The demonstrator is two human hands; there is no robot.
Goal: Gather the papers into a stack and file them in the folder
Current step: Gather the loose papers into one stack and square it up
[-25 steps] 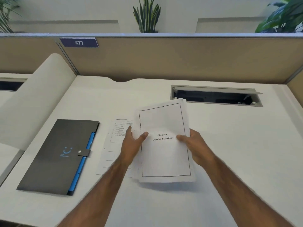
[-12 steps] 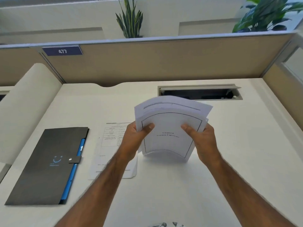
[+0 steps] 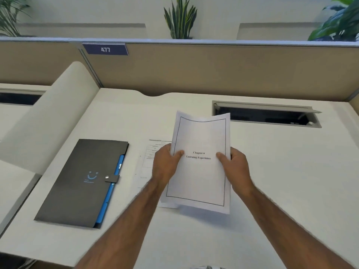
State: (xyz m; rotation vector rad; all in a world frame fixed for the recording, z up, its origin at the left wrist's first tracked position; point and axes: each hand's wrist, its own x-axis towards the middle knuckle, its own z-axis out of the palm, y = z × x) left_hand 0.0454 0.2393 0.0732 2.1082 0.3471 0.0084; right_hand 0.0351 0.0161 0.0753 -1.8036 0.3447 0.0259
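With bare counter point(image 3: 281, 171) right and near, both hands, left hand point(image 3: 165, 164) and right hand point(image 3: 236, 167), pinch the "Chapter 6" papers point(image 3: 200, 179) by their side edges, right of 1 loose sheet point(image 3: 149, 162) and the shut dark folder point(image 3: 81, 183).

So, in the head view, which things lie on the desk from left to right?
Dark folder → loose sheet lying flat → left hand → held stack of papers → right hand.

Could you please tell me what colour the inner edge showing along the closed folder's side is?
Bright blue, against the dark grey folder cover; the head view shows it.
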